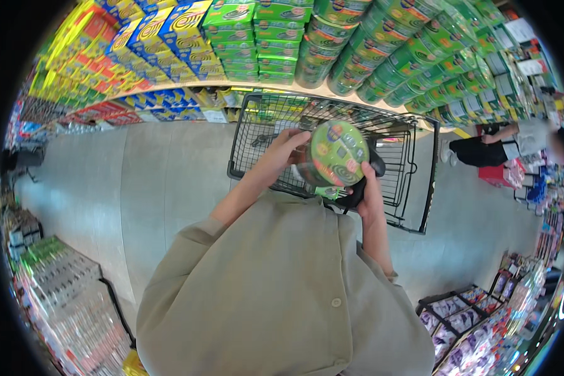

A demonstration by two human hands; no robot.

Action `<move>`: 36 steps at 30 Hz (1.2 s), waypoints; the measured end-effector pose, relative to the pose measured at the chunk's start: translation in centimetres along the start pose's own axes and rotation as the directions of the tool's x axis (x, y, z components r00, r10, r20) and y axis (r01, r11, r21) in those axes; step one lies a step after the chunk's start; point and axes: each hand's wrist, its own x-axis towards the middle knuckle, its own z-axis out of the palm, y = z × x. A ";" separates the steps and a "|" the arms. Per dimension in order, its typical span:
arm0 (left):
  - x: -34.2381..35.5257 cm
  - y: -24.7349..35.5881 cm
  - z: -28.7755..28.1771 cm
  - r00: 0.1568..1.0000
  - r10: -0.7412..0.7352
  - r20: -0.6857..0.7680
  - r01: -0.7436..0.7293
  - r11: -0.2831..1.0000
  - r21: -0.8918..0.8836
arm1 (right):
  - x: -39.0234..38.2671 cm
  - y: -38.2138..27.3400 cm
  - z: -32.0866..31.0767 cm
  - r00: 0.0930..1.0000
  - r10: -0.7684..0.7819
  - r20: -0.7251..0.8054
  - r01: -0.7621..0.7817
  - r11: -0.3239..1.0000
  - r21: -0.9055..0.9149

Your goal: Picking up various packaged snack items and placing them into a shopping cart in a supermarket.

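A round green tub of mosquito coils, with a coil pictured on its lid, is held above a black wire shopping cart. My left hand grips the tub's left side, its fingers partly hidden behind the tub. On the lower right, my right hand has its thumb at the lid's rim, and the other fingers are mostly out of sight. The lid is tilted up toward me. A black object shows beside my right hand and behind the tub; I cannot make out what it is.
Green tubs stand stacked on the shelf beyond the cart, with green boxes and blue-yellow boxes to their left. A person is at the right. Stacked goods stand lower left, a black rack lower right.
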 end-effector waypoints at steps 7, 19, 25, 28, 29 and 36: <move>-2.7 -3.9 4.0 0.993 0.089 -0.078 -0.101 0.980 -0.169 | 1.2 -1.5 -0.1 0.995 -0.090 0.047 0.097 0.981 -0.167; -4.4 -6.8 5.5 0.954 0.074 -0.289 -0.214 0.845 -0.490 | 1.8 -2.5 -2.7 0.957 -0.094 0.275 0.203 0.894 -0.399; -6.3 -7.7 4.8 0.899 0.007 -0.439 -0.257 0.818 -0.514 | 3.0 -2.1 -4.9 0.870 -0.106 0.482 0.419 0.676 -0.606; -6.9 -8.2 4.9 0.893 -0.030 -0.450 -0.267 0.769 -0.581 | 2.9 -1.1 -5.7 0.785 -0.130 0.605 0.565 0.549 -0.616; -6.9 -8.2 4.9 0.881 -0.031 -0.471 -0.298 0.738 -0.606 | 3.2 -0.6 -5.8 0.735 -0.146 0.662 0.631 0.502 -0.591; -6.9 -8.5 6.2 0.831 0.001 -0.556 -0.378 0.734 -0.564 | 2.4 -0.1 -6.5 0.716 -0.015 0.698 0.612 0.494 -0.617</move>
